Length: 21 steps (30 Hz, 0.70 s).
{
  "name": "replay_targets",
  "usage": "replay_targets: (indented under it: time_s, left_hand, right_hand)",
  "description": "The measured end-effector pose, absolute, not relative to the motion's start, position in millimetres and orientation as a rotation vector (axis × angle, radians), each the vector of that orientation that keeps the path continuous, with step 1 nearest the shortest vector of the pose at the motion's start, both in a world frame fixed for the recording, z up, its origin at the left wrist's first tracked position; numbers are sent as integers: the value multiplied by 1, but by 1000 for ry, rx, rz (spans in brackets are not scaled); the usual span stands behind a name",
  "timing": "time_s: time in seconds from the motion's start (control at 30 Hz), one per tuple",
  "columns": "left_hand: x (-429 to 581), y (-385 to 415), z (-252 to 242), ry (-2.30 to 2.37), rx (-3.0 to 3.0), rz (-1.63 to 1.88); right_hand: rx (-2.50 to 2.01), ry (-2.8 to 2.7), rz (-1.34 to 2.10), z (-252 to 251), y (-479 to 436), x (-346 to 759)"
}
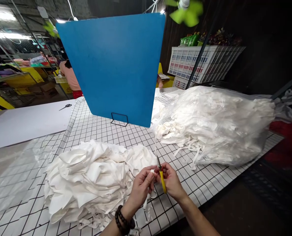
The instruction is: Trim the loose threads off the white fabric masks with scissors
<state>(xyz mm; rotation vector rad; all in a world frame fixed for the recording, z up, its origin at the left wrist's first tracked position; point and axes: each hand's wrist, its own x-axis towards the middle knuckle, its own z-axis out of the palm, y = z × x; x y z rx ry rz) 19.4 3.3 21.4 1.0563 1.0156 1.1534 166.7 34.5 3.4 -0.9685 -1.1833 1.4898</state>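
My left hand (144,181), with dark beads at the wrist, pinches a bit of white fabric (152,171) near the table's front. Close against it, my right hand (171,181) is closed around small scissors (162,178) with yellow handles, their blades pointing up and away from me. White fabric strips hang below my left hand. To the left lies a big heap of white cloth pieces (87,180), and a smaller white piece (141,159) sits just beyond my fingers. Whether the blades touch the fabric is hard to make out.
A blue board (116,68) stands upright on a black wire stand (119,119). At right, a clear plastic bag (222,124) bulges with white pieces. Black scissors (65,107) lie on a white sheet (30,123). Behind the board, another person's hand (160,82) shows.
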Motion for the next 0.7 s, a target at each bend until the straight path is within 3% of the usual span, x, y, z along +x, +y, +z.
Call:
replay_targets:
  time_s: [0.17, 0.37, 0.7]
  left_hand:
    - [23, 6, 14, 968, 1017, 1196]
    - [18, 6, 14, 1092, 1291, 1200]
    - [17, 3, 21, 1074, 1495, 1089]
  right_hand:
    - [-1206, -1374, 1324, 20, 31, 199]
    - [-1544, -2067, 974, 55, 17, 229]
    - [-1597, -2225, 804, 65, 16, 218]
